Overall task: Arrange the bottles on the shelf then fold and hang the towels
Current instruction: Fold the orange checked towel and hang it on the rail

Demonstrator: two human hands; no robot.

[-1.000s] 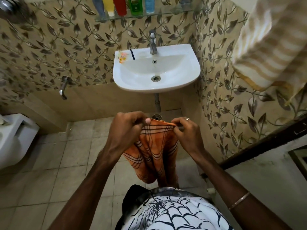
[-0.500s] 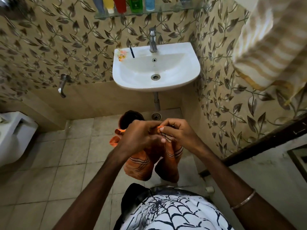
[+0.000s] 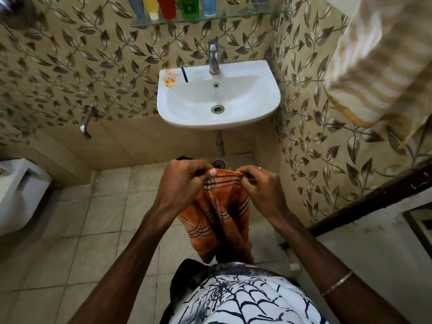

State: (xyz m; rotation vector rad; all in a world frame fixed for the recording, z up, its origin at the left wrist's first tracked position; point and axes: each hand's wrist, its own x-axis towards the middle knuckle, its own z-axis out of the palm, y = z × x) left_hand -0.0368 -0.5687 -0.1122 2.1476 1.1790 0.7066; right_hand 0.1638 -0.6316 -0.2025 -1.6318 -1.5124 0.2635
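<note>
An orange towel (image 3: 219, 216) with dark and white stripes hangs in folds in front of my body. My left hand (image 3: 184, 181) pinches its top edge on the left, and my right hand (image 3: 261, 183) pinches the same edge on the right, a short stretch of cloth taut between them. Several coloured bottles (image 3: 173, 7) stand in a row on the glass shelf (image 3: 233, 16) above the sink. A beige striped towel (image 3: 383, 64) hangs high on the right wall.
A white sink (image 3: 268, 99) with a tap (image 3: 213, 57) juts from the wall ahead, a floor drain (image 3: 218, 163) below it. A wall spout (image 3: 86, 122) sticks out at left. A white toilet (image 3: 18, 195) stands at the far left. A dark door frame (image 3: 374, 199) runs along the right.
My hands had come together over the towel half a second ago; they have now drawn apart again, stretching the top edge between them. The towel hangs narrower, in more layers.
</note>
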